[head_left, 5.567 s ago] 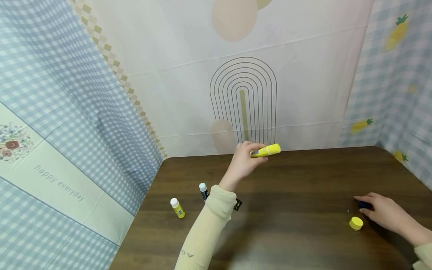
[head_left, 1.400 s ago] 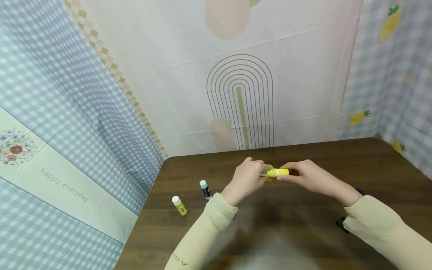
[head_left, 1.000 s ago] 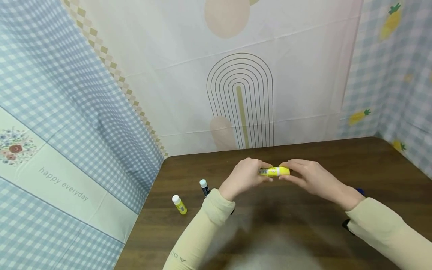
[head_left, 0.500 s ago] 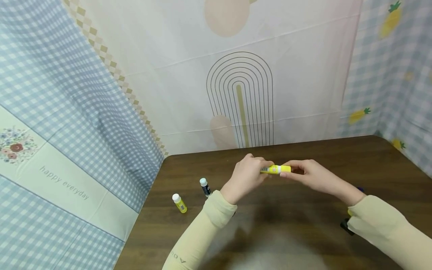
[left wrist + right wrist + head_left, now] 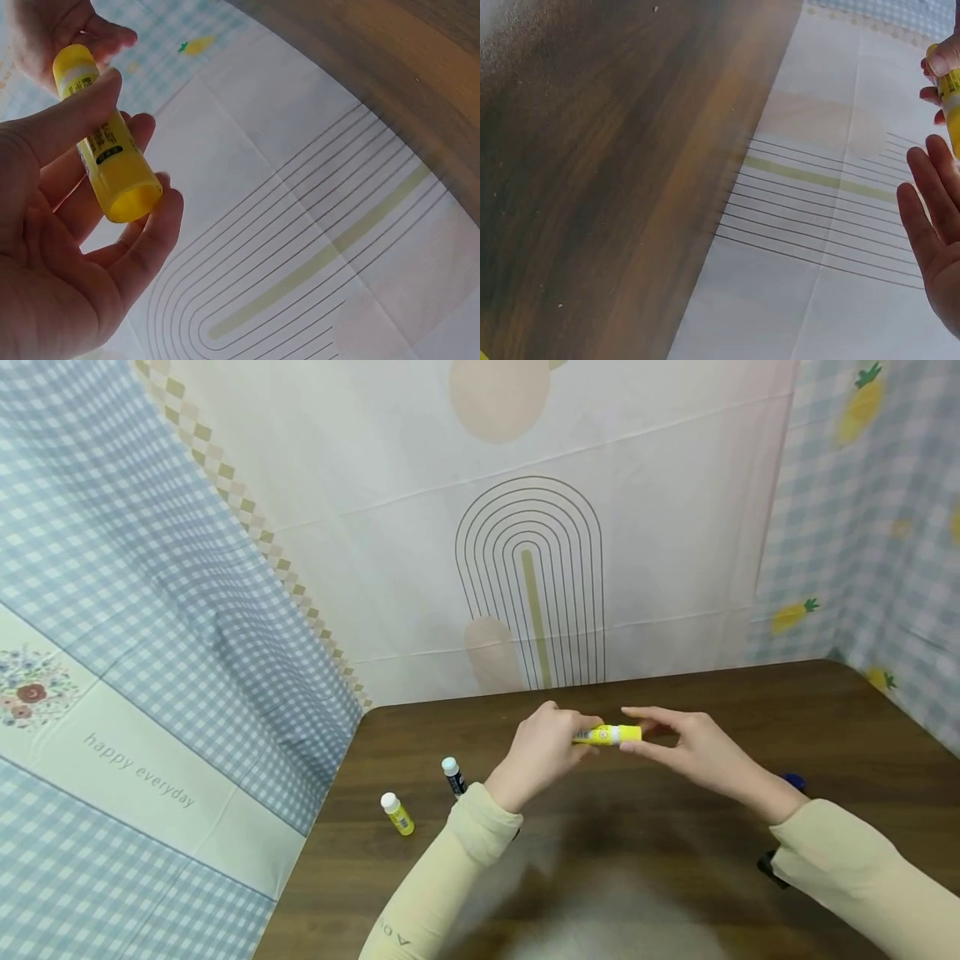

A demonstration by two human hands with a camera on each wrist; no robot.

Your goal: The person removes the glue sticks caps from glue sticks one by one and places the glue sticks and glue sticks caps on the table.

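Observation:
My left hand (image 5: 545, 747) grips a yellow glue stick (image 5: 607, 735) above the table, lying nearly level. A white band runs round it before its plain yellow right end. In the left wrist view, thumb and fingers curl about the labelled barrel (image 5: 105, 142); the near end looks hollow. My right hand (image 5: 697, 747) is at the yellow end with its fingers spread. Its index finger is lifted off the end, while the thumb lies close beneath; whether the thumb touches is unclear. The right wrist view shows the right fingers (image 5: 922, 217) fairly straight.
On the table (image 5: 675, 877), a yellow glue stick with a white top (image 5: 397, 814) stands at left, near a navy one with a pale top (image 5: 453, 777). A blue round piece (image 5: 795, 781) and a black object (image 5: 771, 867) lie partly behind the right forearm.
My right hand has come from the blue piece at the table's right to the glue stick's yellow end. It held that end; now its fingers have spread off it. The left hand keeps its grip.

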